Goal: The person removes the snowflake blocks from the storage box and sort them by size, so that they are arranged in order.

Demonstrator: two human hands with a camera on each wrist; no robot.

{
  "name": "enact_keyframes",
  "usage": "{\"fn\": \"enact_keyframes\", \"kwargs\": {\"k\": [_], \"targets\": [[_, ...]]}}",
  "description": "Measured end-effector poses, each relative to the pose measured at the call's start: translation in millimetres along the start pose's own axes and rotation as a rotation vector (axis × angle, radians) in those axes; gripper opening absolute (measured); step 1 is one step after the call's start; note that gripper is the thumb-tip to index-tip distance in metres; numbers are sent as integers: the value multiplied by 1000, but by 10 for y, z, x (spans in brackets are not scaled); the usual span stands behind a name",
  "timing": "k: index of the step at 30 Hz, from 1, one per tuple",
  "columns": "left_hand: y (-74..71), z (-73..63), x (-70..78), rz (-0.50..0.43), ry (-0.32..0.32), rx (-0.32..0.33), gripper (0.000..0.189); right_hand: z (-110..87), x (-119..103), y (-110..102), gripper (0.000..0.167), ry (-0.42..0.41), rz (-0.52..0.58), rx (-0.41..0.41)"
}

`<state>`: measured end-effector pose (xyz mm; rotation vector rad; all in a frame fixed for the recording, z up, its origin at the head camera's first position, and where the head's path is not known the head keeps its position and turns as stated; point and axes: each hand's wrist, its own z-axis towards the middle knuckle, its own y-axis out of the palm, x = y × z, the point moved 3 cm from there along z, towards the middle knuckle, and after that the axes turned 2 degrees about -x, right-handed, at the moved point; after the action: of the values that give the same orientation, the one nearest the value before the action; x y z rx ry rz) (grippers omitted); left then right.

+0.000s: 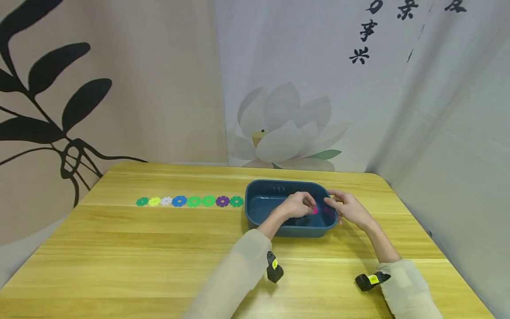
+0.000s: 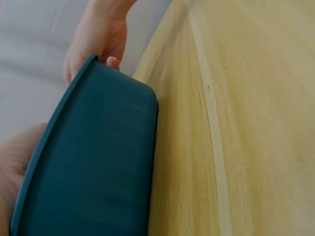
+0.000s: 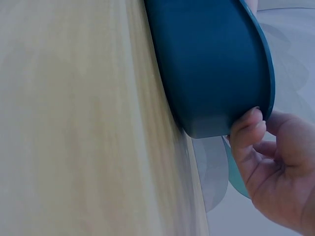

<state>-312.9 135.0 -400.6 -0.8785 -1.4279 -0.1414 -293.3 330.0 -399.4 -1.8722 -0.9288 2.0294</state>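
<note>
A dark blue plastic basin (image 1: 266,212) stands on the wooden table, its near wall also in the left wrist view. My left hand (image 1: 296,205) reaches over the near rim into it. Its curled fingertips pinch a small pink flower-shaped disc (image 1: 315,210); the basin wall hides this from both wrist views. At the basin's right end, my right hand (image 1: 350,208) grips the rim. In the right wrist view, fingers (image 3: 248,128) press the outside of the wall near the thumb. A dim magenta patch shows inside the basin by the right wall.
Left of the basin, several flower-shaped discs lie in a row: green, yellow, white, blue (image 1: 179,201), two lighter green, purple (image 1: 222,201) and green (image 1: 237,201). The last one is close to the basin. Printed curtains (image 1: 167,88) hang behind the table (image 1: 139,257).
</note>
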Motion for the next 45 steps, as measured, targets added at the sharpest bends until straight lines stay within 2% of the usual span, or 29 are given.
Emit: {"fn": "enact_keyframes", "kwargs": {"k": [3,9,12,15,19,22,28,35,40,45], "targets": [[4,7,3,3,-20,-18,16,10,-13,5,55,-2,-4,1],[-12,8,-13,41,-80,8,21,27,-18,2,53,-16,-2,4],[3,10,-22,101,-113,10,24,22,-8,-1,53,-18,-5,4],[18,14,-25,205,-141,20,20,14,5,-2,54,-16,-2,4],[27,15,-21,302,-147,39,12,12,13,-1,54,-13,-3,8],[29,11,-22,324,-135,53,9,11,7,0,53,-13,-3,8],[16,-10,-27,382,-147,93,14,6,2,0,54,-13,2,5],[0,-29,-31,403,-156,120,20,8,6,5,54,-12,-3,5],[8,-13,-51,377,-167,106,19,12,9,4,54,-3,3,5],[16,-23,-37,357,-131,108,25,5,3,-2,55,0,9,6]]}}
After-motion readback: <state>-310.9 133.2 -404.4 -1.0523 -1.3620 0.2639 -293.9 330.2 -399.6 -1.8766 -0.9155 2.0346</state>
